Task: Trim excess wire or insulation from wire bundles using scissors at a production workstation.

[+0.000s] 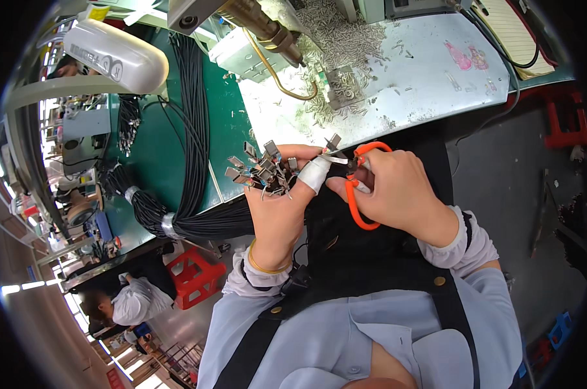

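Note:
My left hand [274, 214] is closed round a bunch of black cables [219, 222], whose ends fan out above the fist as several metal connectors [267, 170]. White tape wraps its thumb [315, 174]. A single connector [333, 141] sticks up by the taped thumb tip. My right hand [397, 191] grips scissors with orange loop handles [361, 223]. Their blades [337, 159] point left and reach the single connector beside the left thumb; whether they touch it cannot be made out.
A machine head [267, 32] with a metal tip stands over the white worktop [423, 97], with many small metal pieces [339, 39] heaped round it. Long black cables [193, 117] lie on the green tabletop [225, 97]. A red stool [193, 279] and a seated person [138, 301] are at lower left.

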Tool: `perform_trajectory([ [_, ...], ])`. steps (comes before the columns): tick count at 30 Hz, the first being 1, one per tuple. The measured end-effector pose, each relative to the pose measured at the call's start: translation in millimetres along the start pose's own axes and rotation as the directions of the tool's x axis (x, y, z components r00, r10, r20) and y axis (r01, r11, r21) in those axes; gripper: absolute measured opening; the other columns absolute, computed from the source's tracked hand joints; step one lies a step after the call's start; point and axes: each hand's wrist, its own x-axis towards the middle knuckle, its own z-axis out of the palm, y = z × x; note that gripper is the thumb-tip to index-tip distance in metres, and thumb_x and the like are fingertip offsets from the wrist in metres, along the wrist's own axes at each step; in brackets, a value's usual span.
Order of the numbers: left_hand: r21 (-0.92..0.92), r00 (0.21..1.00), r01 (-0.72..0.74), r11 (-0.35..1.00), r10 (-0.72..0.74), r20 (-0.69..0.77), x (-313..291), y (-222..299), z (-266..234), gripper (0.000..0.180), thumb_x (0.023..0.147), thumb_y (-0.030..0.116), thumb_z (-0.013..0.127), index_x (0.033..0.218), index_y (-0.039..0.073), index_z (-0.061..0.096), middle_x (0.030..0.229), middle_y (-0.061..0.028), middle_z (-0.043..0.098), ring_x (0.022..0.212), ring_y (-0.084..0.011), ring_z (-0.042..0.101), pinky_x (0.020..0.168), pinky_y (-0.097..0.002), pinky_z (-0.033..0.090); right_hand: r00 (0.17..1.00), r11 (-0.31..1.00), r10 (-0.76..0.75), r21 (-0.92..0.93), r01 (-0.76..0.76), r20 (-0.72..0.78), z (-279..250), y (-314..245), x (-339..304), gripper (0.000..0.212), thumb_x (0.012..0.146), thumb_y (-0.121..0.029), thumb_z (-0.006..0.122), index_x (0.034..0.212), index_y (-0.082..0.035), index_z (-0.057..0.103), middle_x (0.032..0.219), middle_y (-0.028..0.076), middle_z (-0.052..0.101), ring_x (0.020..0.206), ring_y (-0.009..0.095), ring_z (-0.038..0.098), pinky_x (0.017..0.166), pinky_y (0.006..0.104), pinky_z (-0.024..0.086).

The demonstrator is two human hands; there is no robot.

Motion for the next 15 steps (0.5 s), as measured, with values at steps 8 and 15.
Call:
perform_trajectory([
  [8, -0.262, 0.890, 0.419, 0.869, -0.337, 0.307, 47, -2, -13, 0.013, 0.075, 0.002, 0.060, 0.087, 0.001, 0.058, 0.063, 0.0014, 0.046, 0.046, -0.0032, 0.035, 0.041, -0.0183, 0.026, 0.940, 0.806, 0.228, 0.493, -0.328, 0.253, -6, 10, 3, 0.027, 0.081, -0.018, 0.060, 0.064, 0.000, 0.047, 0.048, 0.005, 0.048, 0.041, 0.011, 0.049, 0.038, 0.0261, 0.035],
  [15, -0.308, 0.870, 0.483, 0.820, -0.409, 0.275, 87, -4, -1, 0.017, 0.077, 0.002, 0.056, 0.094, 0.001, 0.054, 0.057, 0.0035, 0.040, 0.040, -0.0041, 0.029, 0.037, -0.0191, 0.023, 0.928, 0.742, 0.348, 0.645, -0.183, -0.137, -13, 10, 51, 0.017, 0.084, -0.017, 0.054, 0.084, 0.000, 0.052, 0.056, 0.001, 0.050, 0.043, 0.007, 0.045, 0.039, 0.0195, 0.036],
])
